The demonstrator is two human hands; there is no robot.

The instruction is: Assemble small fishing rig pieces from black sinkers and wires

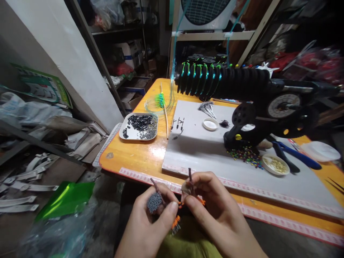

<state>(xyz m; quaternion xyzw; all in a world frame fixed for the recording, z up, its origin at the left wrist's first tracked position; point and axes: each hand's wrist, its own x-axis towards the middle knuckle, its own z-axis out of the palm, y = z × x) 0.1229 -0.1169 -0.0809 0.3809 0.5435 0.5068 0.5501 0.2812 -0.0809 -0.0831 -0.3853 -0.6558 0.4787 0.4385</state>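
Note:
At the table's near edge, my left hand [146, 222] is closed around a bundle of thin pieces. Its round end of tightly packed grey dots [154, 203] faces up, and orange parts with dark tips [176, 225] stick out below the thumb. A thin brown strip [155, 184] rises beside that bundle. Close by on the right, my right hand [217, 208] pinches a second brown strip [190, 175], with something brownish and translucent at the fingertips. Orange bits [201, 200] show between its thumb and fingers; the rest of what it holds is hidden. The fingertips of both hands nearly meet.
A white tray [123, 125] holds black and grey small parts. On the grey board [188, 152] lie black pieces [177, 125], a white lid [210, 124], coloured beads [244, 154], a dish of gold bits [276, 173] and blue-handled pliers [298, 156]. A black spooled machine [242, 80] overhangs it.

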